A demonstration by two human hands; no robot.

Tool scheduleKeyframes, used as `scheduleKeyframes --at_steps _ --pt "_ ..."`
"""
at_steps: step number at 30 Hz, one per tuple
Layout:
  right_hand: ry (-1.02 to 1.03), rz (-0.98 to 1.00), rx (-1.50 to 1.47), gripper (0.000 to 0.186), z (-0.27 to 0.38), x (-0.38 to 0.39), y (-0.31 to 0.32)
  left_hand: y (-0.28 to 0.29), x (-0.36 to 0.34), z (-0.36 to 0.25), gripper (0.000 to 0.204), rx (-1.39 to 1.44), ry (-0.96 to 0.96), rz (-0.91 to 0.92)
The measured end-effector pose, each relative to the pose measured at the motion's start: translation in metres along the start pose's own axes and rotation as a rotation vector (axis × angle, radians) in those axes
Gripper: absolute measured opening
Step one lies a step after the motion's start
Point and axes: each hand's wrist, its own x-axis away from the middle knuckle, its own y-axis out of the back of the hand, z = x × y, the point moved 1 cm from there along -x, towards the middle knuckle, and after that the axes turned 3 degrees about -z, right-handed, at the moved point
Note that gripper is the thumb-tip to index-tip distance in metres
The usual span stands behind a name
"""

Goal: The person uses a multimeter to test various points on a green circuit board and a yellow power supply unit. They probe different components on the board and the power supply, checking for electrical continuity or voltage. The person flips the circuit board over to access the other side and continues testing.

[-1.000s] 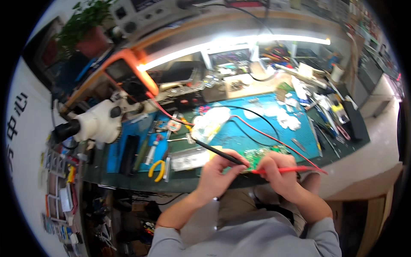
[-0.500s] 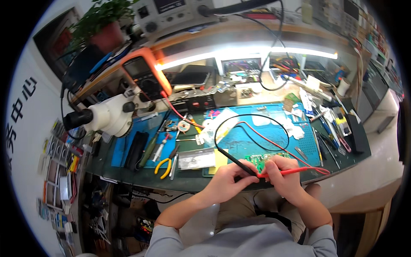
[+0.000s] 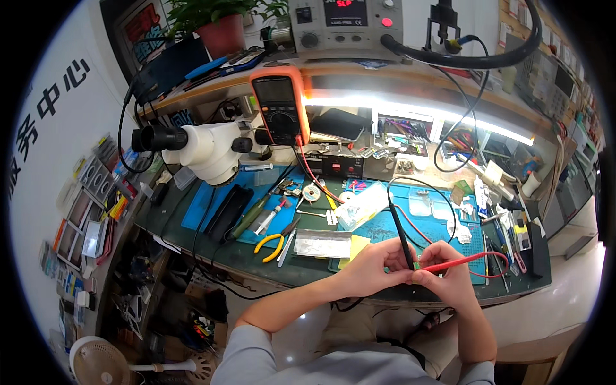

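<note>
My left hand [image 3: 374, 271] is closed round a black test probe [image 3: 402, 236], which stands steeply with its lead looping up from the top. Close against it, my right hand [image 3: 452, 282] grips a red test probe [image 3: 454, 262] that lies nearly level, its lead curling back at the right. Between the fingers shows a small piece of a green circuit board [image 3: 417, 264]; the hands cover most of it. Both probe tips are hidden, so contact with the board cannot be made out. The red lead runs to an orange multimeter [image 3: 280, 104] propped upright under the shelf.
A white microscope [image 3: 208, 149] stands at the left of the bench. Yellow-handled pliers [image 3: 273, 245], a syringe [image 3: 268, 219] and a clear plastic bag [image 3: 362, 204] lie on the blue mat [image 3: 375, 226] and around it. Several tools crowd the right end. A plant pot [image 3: 220, 33] sits above.
The view has swung, so the bench sits further right in it. The black probe is now steeper, and my hands have drawn together over the board, covering more of it.
</note>
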Motion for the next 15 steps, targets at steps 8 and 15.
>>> scheduleKeyframes --at_steps 8,15 --pt "0.216 0.215 0.717 0.031 0.103 0.023 -0.022 0.012 -0.045 0.015 0.027 0.090 -0.042 0.075" --pt "0.797 -0.129 1.290 0.034 0.096 -0.189 -0.170 0.024 -0.056 0.024 0.045 -0.299 -0.096 0.077"
